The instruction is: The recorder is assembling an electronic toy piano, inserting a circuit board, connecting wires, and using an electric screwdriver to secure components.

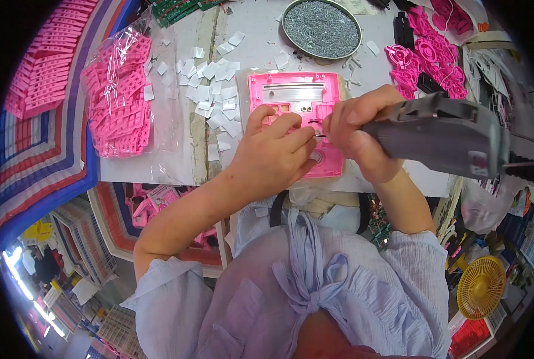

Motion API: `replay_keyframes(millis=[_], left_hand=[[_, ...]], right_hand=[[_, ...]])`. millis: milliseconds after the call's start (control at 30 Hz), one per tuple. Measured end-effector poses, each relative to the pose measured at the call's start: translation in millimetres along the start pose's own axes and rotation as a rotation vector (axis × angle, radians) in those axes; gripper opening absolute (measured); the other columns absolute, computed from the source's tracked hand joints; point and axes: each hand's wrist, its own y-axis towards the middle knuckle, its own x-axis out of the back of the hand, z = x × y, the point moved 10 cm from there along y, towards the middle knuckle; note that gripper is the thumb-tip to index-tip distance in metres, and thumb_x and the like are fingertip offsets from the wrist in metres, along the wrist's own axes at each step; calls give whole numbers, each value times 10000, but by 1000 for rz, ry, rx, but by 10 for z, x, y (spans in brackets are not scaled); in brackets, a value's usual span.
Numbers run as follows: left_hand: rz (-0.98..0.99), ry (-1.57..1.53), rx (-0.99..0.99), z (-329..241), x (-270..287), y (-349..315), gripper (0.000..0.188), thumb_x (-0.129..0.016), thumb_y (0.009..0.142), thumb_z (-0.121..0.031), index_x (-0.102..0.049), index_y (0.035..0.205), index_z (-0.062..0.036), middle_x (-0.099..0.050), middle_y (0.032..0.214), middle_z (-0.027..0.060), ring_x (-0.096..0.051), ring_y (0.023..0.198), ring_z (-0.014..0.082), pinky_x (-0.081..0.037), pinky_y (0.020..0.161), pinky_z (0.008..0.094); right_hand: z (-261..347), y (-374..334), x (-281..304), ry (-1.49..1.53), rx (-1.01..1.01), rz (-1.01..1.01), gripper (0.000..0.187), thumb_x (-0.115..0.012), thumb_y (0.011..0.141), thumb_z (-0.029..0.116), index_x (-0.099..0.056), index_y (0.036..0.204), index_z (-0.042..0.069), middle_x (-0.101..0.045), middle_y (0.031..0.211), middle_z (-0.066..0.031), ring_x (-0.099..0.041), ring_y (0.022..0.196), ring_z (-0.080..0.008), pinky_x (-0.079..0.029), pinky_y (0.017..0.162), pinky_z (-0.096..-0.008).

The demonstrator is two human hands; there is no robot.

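A pink plastic housing [333, 164] lies on the table in front of me, with a silver strip [294, 91] across its upper part. My right hand [368, 128] is wrapped round a dark grey electric screwdriver [434, 134], which is tilted out to the right. The front of that tool points in over the housing, and my fingers partly hide it. My left hand [279, 146] rests over the housing's lower left part. Its thumb and fingers are curled together near a thin dark metal tip; what they hold is too small to make out.
A round tin of small screws [321, 29] stands behind the housing. White paper squares [222, 72] are scattered to its left, beside a bag of pink parts [118, 99]. Pink and black pieces [428, 54] are heaped at the right. Stacked pink parts [46, 66] sit far left.
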Motion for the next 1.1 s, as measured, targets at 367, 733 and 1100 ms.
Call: replay_keyframes(millis=[367,733,1100], left_hand=[[-79,4,-60,-34,18,-18,94,-690,745,-218,-711,767,-130,-620,854,-25,-569,909,176,-388,949,495],[-105,311,559,1936,1253,-658,229,-716,817,-189,-706,1019,-83,-679,1014,97,-640,973,300,-505,865,416],[-94,648,557,2363,1555,-811,219,-738,844,-246,-712,1018,-116,-682,960,53,-649,946,250,-483,890,467]], right_hand=[[-75,42,-217,-292,30,179,253,-712,911,109,-472,974,59,-547,681,-63,-516,582,-164,-470,567,-330],[698,564,685,129,96,4,275,-523,967,157,-536,1217,43,-375,645,38,-354,568,-82,-329,593,-274],[515,477,822,12,52,-92,307,-546,960,116,-527,1242,-3,-405,671,8,-365,567,-97,-346,608,-293]])
